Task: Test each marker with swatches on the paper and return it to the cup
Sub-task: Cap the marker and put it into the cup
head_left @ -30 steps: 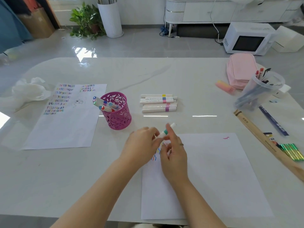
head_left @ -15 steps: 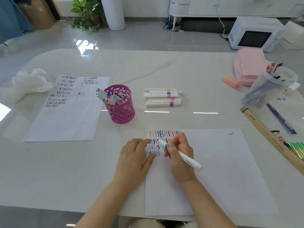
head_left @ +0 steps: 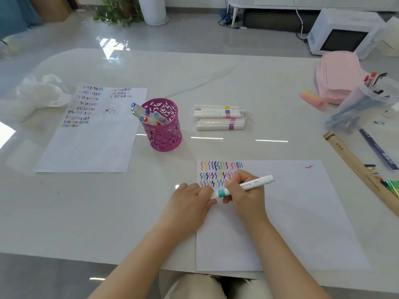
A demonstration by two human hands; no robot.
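My right hand [head_left: 246, 197] grips a white marker with a teal band [head_left: 254, 184], held nearly level just above the paper [head_left: 291, 212]. My left hand [head_left: 187, 203] pinches the marker's left end between thumb and fingers. Rows of coloured swatches [head_left: 218, 167] fill the paper's top left corner, partly hidden by my right hand. The magenta cut-out cup [head_left: 166, 134] stands to the upper left with several markers [head_left: 142, 114] leaning in it. Several more white markers [head_left: 218, 117] lie in a row right of the cup.
A second swatched sheet [head_left: 90, 143] lies left of the cup, with crumpled plastic [head_left: 38, 93] beyond it. At the right are a pink pouch [head_left: 339, 74], a clear tub of pens [head_left: 364, 102], a pink eraser [head_left: 313, 98] and a long wooden box [head_left: 356, 167].
The marker's tip was on the paper in my right hand; now it is lifted and turned level. My left hand left the sheet and took hold of the marker's end.
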